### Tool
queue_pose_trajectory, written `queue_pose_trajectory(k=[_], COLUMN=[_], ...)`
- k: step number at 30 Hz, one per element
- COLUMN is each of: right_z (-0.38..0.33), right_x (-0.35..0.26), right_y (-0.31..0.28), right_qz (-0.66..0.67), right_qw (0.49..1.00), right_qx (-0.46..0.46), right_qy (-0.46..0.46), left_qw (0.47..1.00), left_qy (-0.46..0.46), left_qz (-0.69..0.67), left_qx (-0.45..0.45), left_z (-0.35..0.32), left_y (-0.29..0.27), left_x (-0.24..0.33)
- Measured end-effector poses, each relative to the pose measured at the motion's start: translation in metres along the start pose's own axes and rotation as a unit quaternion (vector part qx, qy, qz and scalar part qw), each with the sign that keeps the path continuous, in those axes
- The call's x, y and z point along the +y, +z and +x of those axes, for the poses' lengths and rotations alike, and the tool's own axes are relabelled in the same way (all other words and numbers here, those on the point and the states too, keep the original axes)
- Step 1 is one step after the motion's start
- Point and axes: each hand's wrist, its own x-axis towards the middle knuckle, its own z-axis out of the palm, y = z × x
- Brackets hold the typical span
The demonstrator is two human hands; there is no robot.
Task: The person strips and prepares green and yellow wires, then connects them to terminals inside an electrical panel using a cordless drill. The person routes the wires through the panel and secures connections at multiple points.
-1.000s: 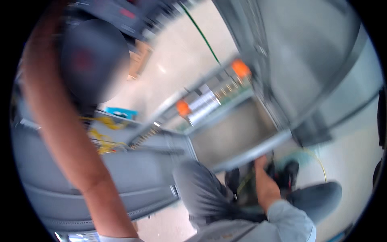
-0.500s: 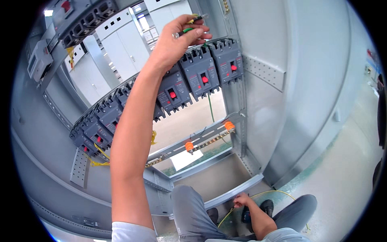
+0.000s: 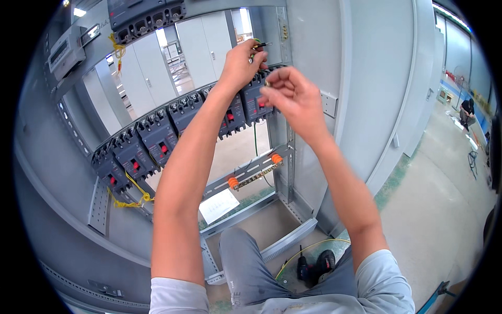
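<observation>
My left hand (image 3: pixel 241 65) is raised at the top of the open cabinet frame. Its fingers are closed round wire ends (image 3: pixel 257 46) with yellow-green insulation, black sleeves and bare metal lugs. Just to its right and slightly lower, my right hand (image 3: pixel 295 99) pinches a small brass-coloured metal piece (image 3: pixel 268 83) between thumb and forefinger; its exact kind is too small to tell. Both hands are in front of the right end of a row of dark grey circuit breakers (image 3: pixel 157 137) with red toggles. My hands and arms hide part of that row.
Below the breakers, a metal rail carries orange insulators (image 3: pixel 232 182) and a drilled terminal bar (image 3: pixel 260 176). Yellow wires (image 3: pixel 137 196) hang at the lower left. A dark tool with a thin tip (image 3: pixel 302 267) stands by my shoe, near a yellow-green wire (image 3: pixel 319 242). Another person (image 3: pixel 467 111) crouches far right.
My right hand has come up from between my knees to beside my left hand, with a small metal piece in its fingers. The left hand keeps the wire ends. The view has shifted rightward.
</observation>
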Motion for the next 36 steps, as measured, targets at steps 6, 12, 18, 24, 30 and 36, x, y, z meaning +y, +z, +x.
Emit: queue_pose_trajectory(k=[6,12,18,24,30,36], right_z=[0.044,0.085,0.110,0.121,0.143,0.143], right_x=[0.004,-0.010,-0.030,-0.027,-0.006,0.016], right_y=[0.006,-0.001,-0.005,-0.026,-0.053,-0.038], right_qz=[-0.061,-0.335,-0.468,-0.413,-0.503,-0.554], right_qw=[0.995,0.887,0.790,0.841,0.781,0.708], right_qx=[-0.031,-0.139,-0.280,-0.225,-0.186,-0.155], right_qy=[-0.071,-0.287,-0.281,-0.266,-0.321,-0.410], left_qw=[0.997,0.999,0.993,0.981,0.953,0.953], left_qy=[0.050,0.048,0.108,-0.084,-0.206,-0.234], left_qz=[0.055,0.002,0.046,-0.139,-0.121,-0.093], left_qx=[0.037,-0.009,-0.001,-0.103,-0.187,-0.165], left_z=[0.001,0.005,0.002,0.015,0.040,0.047], left_y=[-0.005,-0.009,-0.009,-0.027,-0.061,-0.049], left_x=[-0.008,-0.014,-0.017,0.000,0.016,0.004])
